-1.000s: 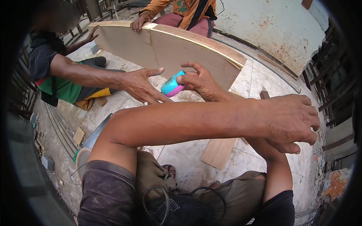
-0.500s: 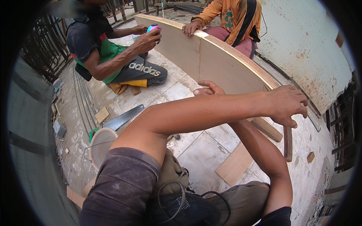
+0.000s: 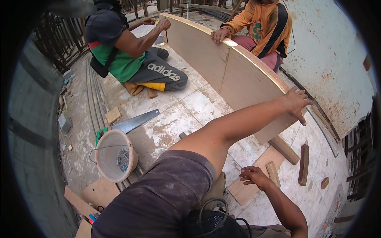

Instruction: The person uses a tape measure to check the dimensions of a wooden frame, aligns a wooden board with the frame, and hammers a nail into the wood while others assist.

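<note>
A long plywood panel is stood on its lower edge on the tiled floor, running from about 11 o'clock near the top of the view down to about 3 o'clock, where its near end sits. The left hand is laid on the panel's top edge near that end, at roughly 2 o'clock, fingers spread and draped over the rim rather than clenched; nothing else is held in it. The right hand is hovering low at about 5 o'clock, loosely curled and empty, just above a flat offcut board and beside a short wood block. Further along the panel, its top edge is touched by a second person in an orange shirt at 12 o'clock, and its far end is worked on by a third person in a green shirt at 11 o'clock. More wooden blocks are scattered at 4 o'clock. A handsaw and a white bucket of nails are lying at 8 to 9 o'clock. The panel is probably best steadied with even downward pressure on the rim, kept upright and unshifted while the far end is being handled, since any lean here would be carried along its length.
</note>
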`<action>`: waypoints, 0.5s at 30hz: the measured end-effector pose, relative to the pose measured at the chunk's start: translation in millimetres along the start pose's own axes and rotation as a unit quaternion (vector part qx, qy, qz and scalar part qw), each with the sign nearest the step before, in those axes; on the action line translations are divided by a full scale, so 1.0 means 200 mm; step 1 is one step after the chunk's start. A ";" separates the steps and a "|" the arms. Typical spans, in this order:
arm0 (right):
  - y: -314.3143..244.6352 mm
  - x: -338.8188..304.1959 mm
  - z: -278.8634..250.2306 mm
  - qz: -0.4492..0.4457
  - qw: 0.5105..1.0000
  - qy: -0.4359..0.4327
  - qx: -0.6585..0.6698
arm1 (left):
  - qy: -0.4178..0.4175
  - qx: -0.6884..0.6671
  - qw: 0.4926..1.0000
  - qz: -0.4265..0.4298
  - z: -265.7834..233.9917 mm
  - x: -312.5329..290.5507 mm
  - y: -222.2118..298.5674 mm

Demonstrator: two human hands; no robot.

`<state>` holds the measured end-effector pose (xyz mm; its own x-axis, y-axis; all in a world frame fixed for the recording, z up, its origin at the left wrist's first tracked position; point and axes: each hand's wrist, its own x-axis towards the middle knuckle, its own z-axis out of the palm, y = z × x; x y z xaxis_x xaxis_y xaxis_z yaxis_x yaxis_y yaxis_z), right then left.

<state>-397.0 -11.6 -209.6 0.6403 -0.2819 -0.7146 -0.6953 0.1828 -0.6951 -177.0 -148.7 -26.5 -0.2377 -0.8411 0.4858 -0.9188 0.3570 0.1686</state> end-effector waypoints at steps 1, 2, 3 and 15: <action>0.03 -0.03 -0.04 0.010 1.000 0.018 0.006 | -0.049 0.014 0.999 -0.012 0.03 0.04 0.02; 0.04 -0.03 -0.05 0.005 1.000 0.020 0.011 | -0.051 0.015 0.998 -0.014 0.07 0.04 -0.01; 0.04 -0.03 -0.05 0.004 1.000 0.017 0.011 | -0.050 0.031 0.998 -0.013 0.12 0.03 -0.04; 0.08 -0.02 -0.12 -0.006 1.000 0.018 0.018 | 0.037 0.087 0.996 0.003 0.19 -0.05 0.02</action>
<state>-418.5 -29.8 -215.3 0.6368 -0.3172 -0.7027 -0.6743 0.2128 -0.7072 -189.2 -153.9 -63.3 -0.2257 -0.8041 0.5500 -0.9594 0.2814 0.0176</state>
